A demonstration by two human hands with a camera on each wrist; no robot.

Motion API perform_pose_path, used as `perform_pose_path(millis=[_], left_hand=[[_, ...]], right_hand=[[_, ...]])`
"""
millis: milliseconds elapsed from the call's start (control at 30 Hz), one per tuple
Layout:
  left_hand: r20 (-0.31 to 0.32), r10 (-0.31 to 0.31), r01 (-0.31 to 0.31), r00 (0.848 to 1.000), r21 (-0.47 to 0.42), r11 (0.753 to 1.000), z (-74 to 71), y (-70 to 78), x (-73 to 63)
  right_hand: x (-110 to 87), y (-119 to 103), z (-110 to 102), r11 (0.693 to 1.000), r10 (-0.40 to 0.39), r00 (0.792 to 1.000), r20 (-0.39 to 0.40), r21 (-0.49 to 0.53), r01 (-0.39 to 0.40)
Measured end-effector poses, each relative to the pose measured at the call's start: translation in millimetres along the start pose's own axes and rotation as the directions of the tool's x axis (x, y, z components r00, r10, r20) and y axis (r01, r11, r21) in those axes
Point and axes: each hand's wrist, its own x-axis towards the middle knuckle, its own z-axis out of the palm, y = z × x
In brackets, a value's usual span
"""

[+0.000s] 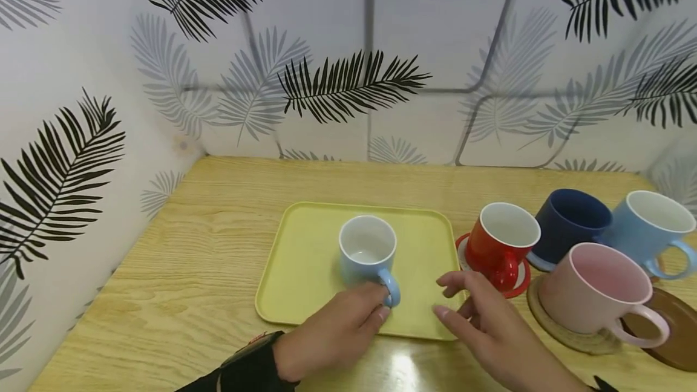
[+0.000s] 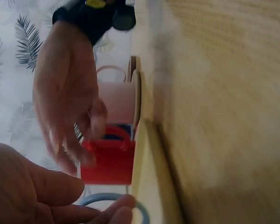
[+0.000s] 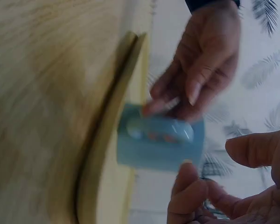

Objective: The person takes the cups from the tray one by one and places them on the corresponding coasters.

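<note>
A light blue mug [image 1: 368,250] with a white inside stands upright on the yellow tray [image 1: 305,228], its handle [image 1: 389,288] turned toward me. My left hand [image 1: 340,325] grips the mug at that handle. In the right wrist view, the fingers of my left hand [image 3: 207,65] are partly hidden behind the mug [image 3: 161,140]. Over the tray's right edge hovers my right hand [image 1: 484,325], apart from the mug, fingers loosely bent and holding nothing. Just beyond it is a red mug [image 1: 490,241] on a red-rimmed coaster [image 1: 523,280].
To the right, a pink mug [image 1: 593,289] sits on a round coaster [image 1: 577,340]. Behind it are a dark blue mug [image 1: 566,228] and another light blue mug [image 1: 639,228]. A brown coaster [image 1: 672,325] lies at the far right. The patterned wall [image 1: 327,29] borders the wooden table [image 1: 207,247].
</note>
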Motion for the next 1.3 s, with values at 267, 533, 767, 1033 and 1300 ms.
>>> perform_pose_path(millis=[267,533,767,1033,1300], left_hand=[[0.147,-0.029,0.027,0.989,0.014,1.000,9.3,4.7,-3.4],[-0.003,-0.075,0.075,0.997,-0.022,0.997,-6.2,-9.6,-16.2],[-0.130,-0.197,0.193,0.972,-0.043,0.980,-30.6,-21.5,-30.1],[-0.221,-0.352,0.365,0.910,0.018,0.931,-48.8,-30.1,-44.4],[-0.289,-0.322,0.372,0.902,0.137,0.918,-52.1,-36.8,-45.7]], right_hand=[[27.1,-4,34,0.977,-0.034,0.988,0.152,0.215,0.000],[40.5,-1,35,0.933,0.046,0.970,0.237,0.338,-0.127],[39.6,1,24,0.917,0.237,0.953,0.189,0.280,-0.284],[26.1,0,6,0.902,0.340,0.931,0.135,0.235,-0.363],[8.5,1,-30,0.971,0.094,0.995,-0.034,0.223,-0.084]])
